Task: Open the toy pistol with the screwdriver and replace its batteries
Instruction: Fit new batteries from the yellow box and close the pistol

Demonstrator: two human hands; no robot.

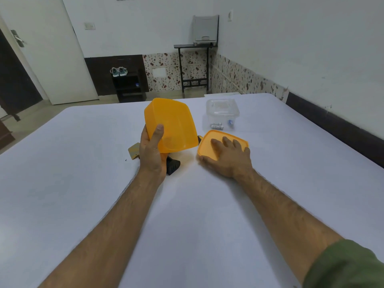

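Note:
My left hand point(151, 150) grips an orange plastic box point(172, 125), lifted and tilted above the white sheet. Under it lies the toy pistol, mostly hidden; only its black grip point(172, 166) and a bit of yellow point(200, 138) show. A tan cover piece point(134, 152) lies to the left of my hand, with a tiny dark screw point(126, 160) beside it. My right hand point(226, 156) rests flat on the orange lid point(223, 145), thumb at its near edge. Several white batteries point(217, 126) lie in front of a clear box point(222, 110). No screwdriver is visible.
The work surface is a bed with a white sheet point(187, 215). A small blue-and-white item point(230, 122) lies by the clear box. Beyond the bed stand a dark shoe shelf point(128, 86), a black side table point(195, 65) and an open door point(52, 48).

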